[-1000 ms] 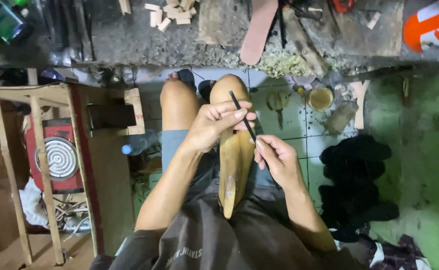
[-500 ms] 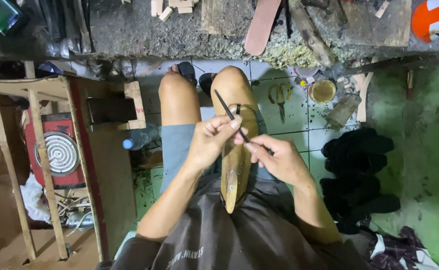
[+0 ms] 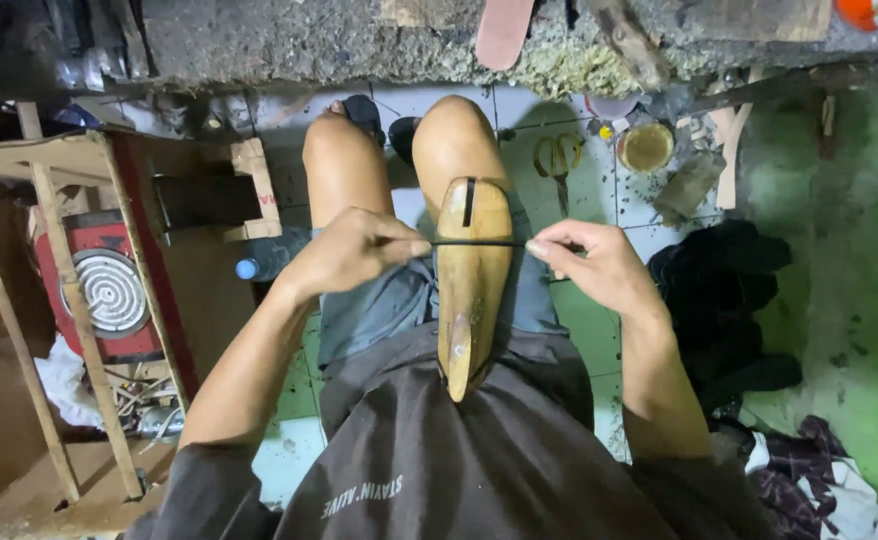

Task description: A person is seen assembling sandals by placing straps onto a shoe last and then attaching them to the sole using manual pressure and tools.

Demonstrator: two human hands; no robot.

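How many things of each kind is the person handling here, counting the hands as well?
Hands: 2, left hand and right hand
Wooden shoe last: 1
Thin dark blade held across the last: 1
Total: 4

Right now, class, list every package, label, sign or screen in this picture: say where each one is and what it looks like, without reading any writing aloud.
Cardboard box piece: left of the knees, by the wooden frame; tan, rectangular, with faint red print.
Red appliance: far left behind the frame; red panel bearing a round white spiral.
Plastic bottle: on the floor beside the left hand; clear, blue cap.
Shirt print: on the chest; small pale lettering on dark grey.
No screens or signs.
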